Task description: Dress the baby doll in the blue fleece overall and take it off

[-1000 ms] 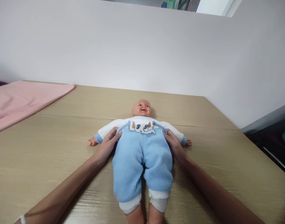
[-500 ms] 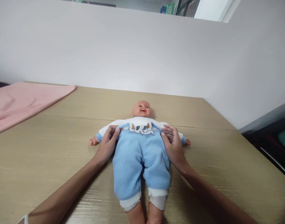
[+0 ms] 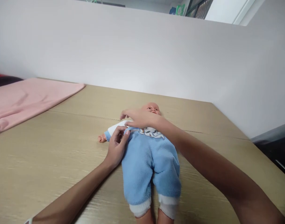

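Observation:
A baby doll (image 3: 152,108) lies on its back on the wooden table (image 3: 46,155), head away from me. It wears a white top and blue fleece overalls (image 3: 149,161) with an elephant bib. My left hand (image 3: 116,147) pinches the overalls' strap at the doll's left-side shoulder. My right hand (image 3: 139,119) reaches across the doll's chest and grips the same strap area, its fingers curled down on the fabric. The doll's far arm is hidden behind my right forearm.
A pink cloth (image 3: 28,99) lies spread on the table's far left. A white partition wall (image 3: 142,56) stands behind the table. The table's right edge drops off near a dark area (image 3: 276,149).
My right hand left the doll's right side and crossed over the chest to the strap at the left shoulder. My left hand shifted slightly up to the strap. The view moved a little leftward.

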Demonstrator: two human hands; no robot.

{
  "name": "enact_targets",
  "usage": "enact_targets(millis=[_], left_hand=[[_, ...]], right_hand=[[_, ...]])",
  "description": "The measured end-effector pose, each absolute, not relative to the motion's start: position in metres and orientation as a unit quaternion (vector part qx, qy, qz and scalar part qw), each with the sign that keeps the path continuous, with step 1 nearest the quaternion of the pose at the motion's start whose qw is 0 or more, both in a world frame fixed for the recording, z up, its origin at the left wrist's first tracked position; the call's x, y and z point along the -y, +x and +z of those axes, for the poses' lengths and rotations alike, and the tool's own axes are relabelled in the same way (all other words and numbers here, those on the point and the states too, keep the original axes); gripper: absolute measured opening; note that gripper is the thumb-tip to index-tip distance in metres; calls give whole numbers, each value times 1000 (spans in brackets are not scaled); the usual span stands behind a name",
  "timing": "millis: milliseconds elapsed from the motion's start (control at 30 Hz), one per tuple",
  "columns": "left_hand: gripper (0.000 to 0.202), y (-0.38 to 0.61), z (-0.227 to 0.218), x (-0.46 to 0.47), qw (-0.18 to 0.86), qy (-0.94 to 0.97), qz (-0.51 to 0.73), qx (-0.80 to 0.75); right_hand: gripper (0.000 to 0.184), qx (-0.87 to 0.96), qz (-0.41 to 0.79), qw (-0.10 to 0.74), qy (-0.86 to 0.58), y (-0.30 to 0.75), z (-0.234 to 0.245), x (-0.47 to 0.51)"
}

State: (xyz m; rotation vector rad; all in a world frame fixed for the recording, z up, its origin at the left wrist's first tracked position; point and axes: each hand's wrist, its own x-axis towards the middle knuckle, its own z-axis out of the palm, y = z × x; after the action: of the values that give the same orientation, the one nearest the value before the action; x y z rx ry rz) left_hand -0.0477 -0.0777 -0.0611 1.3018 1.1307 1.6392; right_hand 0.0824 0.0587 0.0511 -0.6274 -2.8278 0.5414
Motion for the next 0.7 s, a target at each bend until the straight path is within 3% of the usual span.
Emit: enact_targets(millis=[133, 200, 300, 400, 500, 700], left_hand=[[29, -47, -66, 79, 349, 511, 653, -438], [25, -47, -68, 79, 345, 512, 654, -436], [19, -47, -69, 79, 333, 522, 653, -437], [11, -50, -70, 80, 300, 551, 650, -429], [4, -53, -71, 84, 235, 607, 648, -396], [20, -62, -73, 94, 78, 733, 598, -315]], right_hand=[[46, 972, 156, -92, -151, 47, 39, -82], [47, 971, 153, -114, -145, 41, 34, -83], [31, 972, 144, -107, -148, 44, 30, -78], [20, 974, 161, -50, -153, 56, 31, -72], [22, 963, 210, 76, -153, 70, 33, -64], [36, 896, 324, 253, -166, 96, 27, -57]])
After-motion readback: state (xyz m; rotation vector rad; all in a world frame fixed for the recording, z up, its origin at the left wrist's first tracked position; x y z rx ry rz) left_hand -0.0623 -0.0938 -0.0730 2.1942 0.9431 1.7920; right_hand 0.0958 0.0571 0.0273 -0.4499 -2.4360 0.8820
